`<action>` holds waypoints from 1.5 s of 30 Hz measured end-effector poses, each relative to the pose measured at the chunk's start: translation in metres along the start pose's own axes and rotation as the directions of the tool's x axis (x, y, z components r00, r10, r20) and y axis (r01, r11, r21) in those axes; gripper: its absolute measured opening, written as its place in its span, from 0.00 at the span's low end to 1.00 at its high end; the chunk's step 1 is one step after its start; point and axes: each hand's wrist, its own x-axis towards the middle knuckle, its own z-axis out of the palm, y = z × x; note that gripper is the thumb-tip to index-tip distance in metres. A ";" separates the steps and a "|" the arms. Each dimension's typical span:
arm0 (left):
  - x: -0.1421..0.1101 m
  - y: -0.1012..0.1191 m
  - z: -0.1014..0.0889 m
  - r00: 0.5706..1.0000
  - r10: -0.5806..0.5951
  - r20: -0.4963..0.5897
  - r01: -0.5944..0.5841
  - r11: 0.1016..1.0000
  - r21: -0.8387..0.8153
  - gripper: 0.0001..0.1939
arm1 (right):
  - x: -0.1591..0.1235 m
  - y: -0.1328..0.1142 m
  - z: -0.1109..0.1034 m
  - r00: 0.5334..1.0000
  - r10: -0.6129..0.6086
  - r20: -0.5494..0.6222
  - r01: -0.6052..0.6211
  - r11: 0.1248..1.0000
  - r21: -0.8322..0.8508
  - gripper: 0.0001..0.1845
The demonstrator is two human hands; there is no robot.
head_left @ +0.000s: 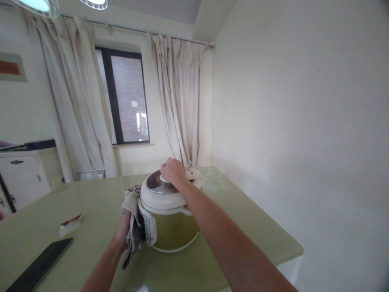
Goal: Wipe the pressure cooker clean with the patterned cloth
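Observation:
An electric pressure cooker (174, 229) with a white lid (162, 201) and a shiny metal top stands upright on the green table. My right hand (174, 170) is closed around the knob in the middle of the lid, and the arm crosses in front of the cooker's right side. At the cooker's left side, my left hand (124, 227) holds a patterned grey and white cloth (133, 221) against the body, beside the control panel (150, 230). The fingertips of the left hand are hidden by the cloth.
The green table (100, 227) reaches to the wall at the right. A dark flat tablet-like object (39, 265) lies at the near left, with a small whitish packet (71, 225) beyond it. A white cabinet (27, 174) stands at the far left, near the curtains (73, 93).

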 end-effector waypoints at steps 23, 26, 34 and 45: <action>-0.048 0.127 0.010 0.644 0.724 0.247 -0.627 0.314 0.713 0.21 | 0.008 0.014 -0.023 0.869 -0.235 0.435 -0.142 0.725 0.674 0.41; -0.056 0.147 0.026 0.556 0.742 0.374 -0.667 0.131 0.733 0.21 | 0.013 0.015 -0.024 0.822 -0.239 0.517 -0.216 0.710 0.671 0.46; -0.095 0.083 0.041 0.070 0.912 0.404 -0.832 -0.170 0.528 0.25 | 0.024 0.015 -0.016 0.840 -0.357 0.409 0.266 0.928 0.263 0.36; -0.105 -0.003 0.019 -0.175 0.835 0.521 -0.901 -0.349 0.258 0.06 | 0.012 0.021 -0.004 0.900 -0.373 0.228 0.256 0.872 0.417 0.29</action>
